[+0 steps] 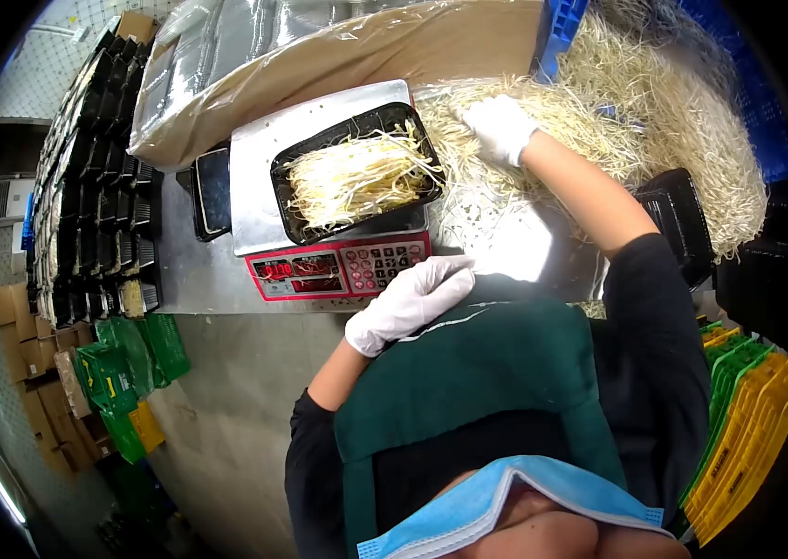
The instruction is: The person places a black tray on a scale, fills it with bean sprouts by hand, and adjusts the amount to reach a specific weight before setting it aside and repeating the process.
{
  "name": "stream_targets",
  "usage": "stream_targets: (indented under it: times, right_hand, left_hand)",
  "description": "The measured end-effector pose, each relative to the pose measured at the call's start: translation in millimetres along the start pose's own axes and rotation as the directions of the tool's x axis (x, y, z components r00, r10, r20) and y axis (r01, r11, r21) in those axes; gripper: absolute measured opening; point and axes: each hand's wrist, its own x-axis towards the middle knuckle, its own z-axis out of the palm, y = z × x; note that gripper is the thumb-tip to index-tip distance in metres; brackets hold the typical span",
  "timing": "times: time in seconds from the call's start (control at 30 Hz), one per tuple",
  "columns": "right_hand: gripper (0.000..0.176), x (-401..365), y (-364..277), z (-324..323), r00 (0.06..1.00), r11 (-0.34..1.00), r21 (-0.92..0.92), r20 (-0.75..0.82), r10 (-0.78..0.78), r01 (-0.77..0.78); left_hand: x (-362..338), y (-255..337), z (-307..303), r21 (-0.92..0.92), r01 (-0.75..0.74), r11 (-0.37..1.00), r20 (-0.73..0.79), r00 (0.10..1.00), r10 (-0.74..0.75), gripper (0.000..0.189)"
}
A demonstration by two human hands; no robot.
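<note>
Right hand [498, 130], in thin white glove, wrinkled, fingers at the near edge of loose bean sprouts [589, 121]; fingertips partly lost among the strands, so whether it grasps any cannot be told; left hand [412, 303], likewise gloved, back upward, fingers loosely bent beside the counter's front edge, near the scale; palm hidden, grip cannot be told.

Digital scale [263, 186], smooth metal platform, red-framed keypad and lit display facing the person; upon it, one black plastic tray [293, 231], rectangular, rounded corners, set askew, its right end reaching past the platform's side; within, pale sprouts [356, 177], slender, glossy, laid mostly lengthwise in a mound, some tips over the rim.

Counter [198, 284], grey, smooth; a bare strip left of the scale; a sunlit, sprout-strewn patch between left hand and right forearm; room tighter behind the scale, where a cardboard box [394, 61] with crinkled clear film stands close.

Outward: dark shallow tray [212, 194] just left of the scale; black ribbed container [678, 224] beside the right forearm; blue plastic crate [776, 140] behind the heap; nested black trays [100, 186], tall stacks, far left.
</note>
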Motion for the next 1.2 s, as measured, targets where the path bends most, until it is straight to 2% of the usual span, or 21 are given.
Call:
stream_targets:
  times: [0.03,0.1,0.17,0.23,0.3,0.37,0.43,0.47,0.53,0.63,0.67,0.7,0.73,0.77,0.83,0.87,0.97,1.0,1.07,1.13,1.2]
  right_hand:
    - [0.068,-8.2,7.0,-9.0,1.000,1.000,-0.007,0.008,-0.005,0.005]
    - [0.058,-27.3,24.6,-58.9,0.919,0.752,0.544,0.327,0.218,-0.372]
    - [0.049,-44.9,35.7,-103.0,0.834,0.579,0.601,0.376,0.403,-0.551]
    - [0.041,-74.5,30.7,-140.5,0.829,0.325,0.790,0.375,0.414,-0.519]
    - [0.041,-90.7,21.2,-144.4,0.839,0.339,0.788,0.379,0.389,-0.513]
    - [0.035,-100.7,6.6,-103.2,0.988,0.911,0.413,-0.138,0.069,-0.006]
    - [0.042,-108.6,-19.6,-51.8,0.912,0.914,0.297,-0.381,-0.152,0.276]
    - [0.042,-110.2,-33.6,-33.4,0.915,0.916,0.299,-0.377,-0.144,0.267]
    - [0.065,-109.2,-51.6,-15.5,1.000,0.919,0.394,0.023,0.005,-0.013]
    - [0.083,-125.5,-16.2,-25.5,0.970,0.805,0.573,-0.241,-0.017,0.157]
    - [0.096,-129.7,-7.3,-39.1,0.986,0.804,0.592,-0.157,0.054,0.050]
    - [0.099,-133.2,3.5,-39.3,0.987,0.666,0.744,-0.063,0.151,-0.055]
    - [0.103,-136.2,10.6,-27.4,0.981,0.566,0.813,0.030,0.194,-0.137]
    - [0.106,-139.0,12.9,-12.8,0.967,0.459,0.861,0.124,0.225,-0.217]
    - [0.109,-161.4,-9.5,1.4,0.978,0.829,0.521,0.069,0.196,-0.203]
    - [0.110,-174.2,-20.3,29.0,0.984,0.924,0.382,-0.161,0.082,-0.014]
    - [0.099,-193.1,-37.4,55.6,0.935,0.973,0.227,-0.338,0.110,-0.033]
    - [0.099,-188.0,-36.7,41.7,0.937,0.971,0.237,-0.332,0.112,-0.032]
    - [0.092,-167.1,-20.1,13.9,0.963,0.733,0.639,0.046,0.265,-0.232]
    - [0.088,-157.6,-6.0,18.3,0.961,0.786,0.569,0.027,0.276,-0.242]
    - [0.074,-158.8,3.0,5.0,0.963,0.877,0.426,-0.047,0.265,-0.221]
  left_hand:
    - [5.1,0.8,0.4,-0.091,0.052,0.995,0.071,0.996,-0.046,0.037]
    - [15.1,-14.6,0.5,-0.103,0.015,0.995,0.088,0.996,-0.006,0.036]
    - [25.1,-31.0,-0.3,-0.046,-0.049,0.998,0.139,0.989,0.055,0.034]
    - [24.8,-26.4,3.8,-0.059,-0.049,0.997,0.150,0.987,0.058,0.033]
    - [25.5,-24.4,4.3,-0.070,-0.018,0.997,0.153,0.988,0.028,0.033]
    - [26.0,-28.0,6.7,-0.161,0.034,0.986,0.110,0.994,-0.016,0.033]
    - [31.8,-41.3,3.6,-0.026,0.048,0.999,0.046,0.998,-0.047,0.032]
    - [32.0,-40.2,5.9,-0.012,0.113,0.994,0.000,0.994,-0.113,0.030]
    - [33.0,-37.7,6.4,0.150,0.074,0.986,-0.038,0.997,-0.069,0.029]
    - [52.6,-41.5,10.0,0.177,-0.200,0.964,-0.188,0.954,0.232,0.031]
    - [65.9,-28.0,13.3,0.606,-0.147,0.782,-0.273,0.885,0.378,0.036]
    - [83.9,-18.3,17.4,0.655,-0.220,0.723,-0.219,0.861,0.460,0.045]
    - [120.1,-18.9,11.7,0.827,-0.491,0.275,0.083,0.590,0.803,0.065]
    - [138.2,-33.9,8.7,0.827,-0.490,0.276,0.080,0.588,0.805,0.065]
    - [164.8,-60.5,1.4,0.935,-0.341,0.094,0.158,0.642,0.750,0.093]
    - [167.3,-65.6,0.7,0.937,-0.336,0.097,0.150,0.636,0.757,0.093]
    - [164.4,-77.0,-3.7,0.962,-0.251,0.103,0.111,0.709,0.696,0.083]
    - [167.7,-70.5,-2.9,0.946,-0.310,0.089,0.131,0.621,0.773,0.057]
    - [191.7,-75.1,-11.4,0.975,-0.222,-0.005,0.146,0.620,0.771,0.045]
    - [202.7,-68.6,-7.8,0.983,-0.168,-0.073,0.144,0.464,0.874,0.025]
    - [180.2,-51.7,4.8,0.987,-0.159,-0.009,0.086,0.484,0.871,0.025]
